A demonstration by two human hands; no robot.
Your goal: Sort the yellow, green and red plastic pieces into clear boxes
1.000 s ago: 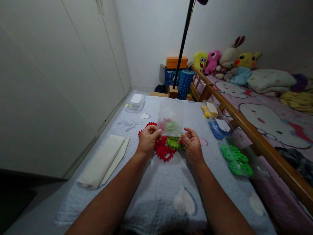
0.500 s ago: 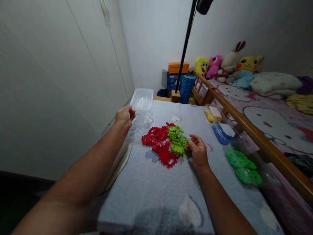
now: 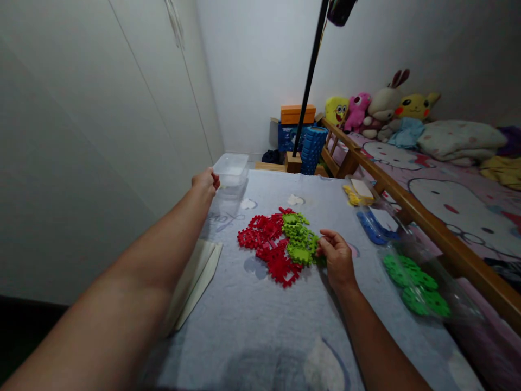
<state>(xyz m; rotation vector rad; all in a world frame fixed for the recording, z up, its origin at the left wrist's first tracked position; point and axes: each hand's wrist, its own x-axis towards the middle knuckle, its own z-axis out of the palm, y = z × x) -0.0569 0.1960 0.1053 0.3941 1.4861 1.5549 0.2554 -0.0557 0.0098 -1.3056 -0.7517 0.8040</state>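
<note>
My left hand (image 3: 206, 181) is closed at the near left side of a clear plastic box (image 3: 232, 165), gripping its edge at the far left of the table. The box is tilted, and its lower part is faint against the cloth. My right hand (image 3: 337, 259) has its fingers curled at the right side of the light green toothed plastic pieces (image 3: 300, 234); the fingertips are pinched around the edge of one, partly hidden by the hand. Red toothed plastic pieces (image 3: 280, 267) lie in a loose heap beside and under the green ones.
Along the right table edge stand clear boxes with yellow pieces (image 3: 353, 196), blue pieces (image 3: 373, 228) and green discs (image 3: 423, 298). Beyond them runs a wooden bed rail (image 3: 427, 225). A folded cream item (image 3: 199, 282) lies under my left forearm. A black pole (image 3: 309, 81) rises behind the table.
My left hand has shifted slightly left, and the clear box has tipped and moved left with it. My right hand stays beside the green pieces. The view has moved a little.
</note>
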